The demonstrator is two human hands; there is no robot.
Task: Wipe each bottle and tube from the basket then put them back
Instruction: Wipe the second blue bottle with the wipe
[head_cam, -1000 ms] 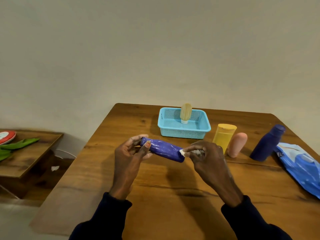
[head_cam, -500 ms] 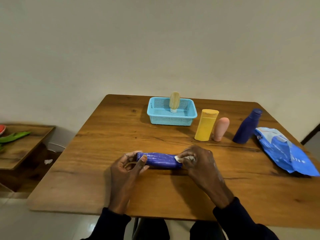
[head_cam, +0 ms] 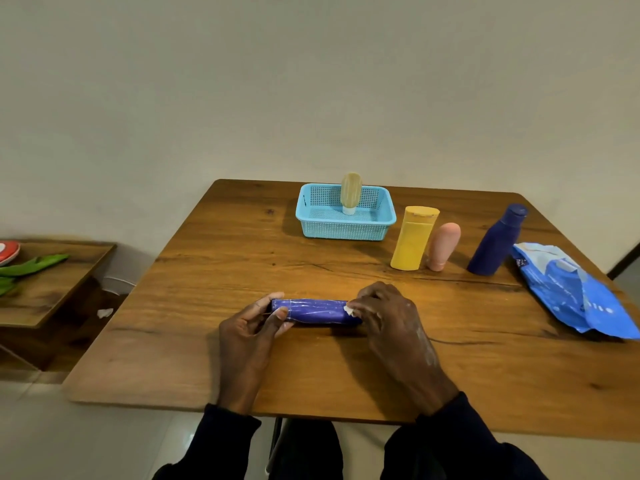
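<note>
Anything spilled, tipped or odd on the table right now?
Nothing spilled or tipped. Only oddities: whitish smears on the back of the right hand, and a small white scrap on the floor left of the table.

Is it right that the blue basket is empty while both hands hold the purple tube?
Not quite. The head view shows the blue basket holds one beige tube, standing on its cap. The left hand and right hand do hold the purple tube.

Glossy purple tube [head_cam: 317,310], perforated plastic basket [head_cam: 344,230] — grained, satin wooden table [head_cam: 242,258]
</note>
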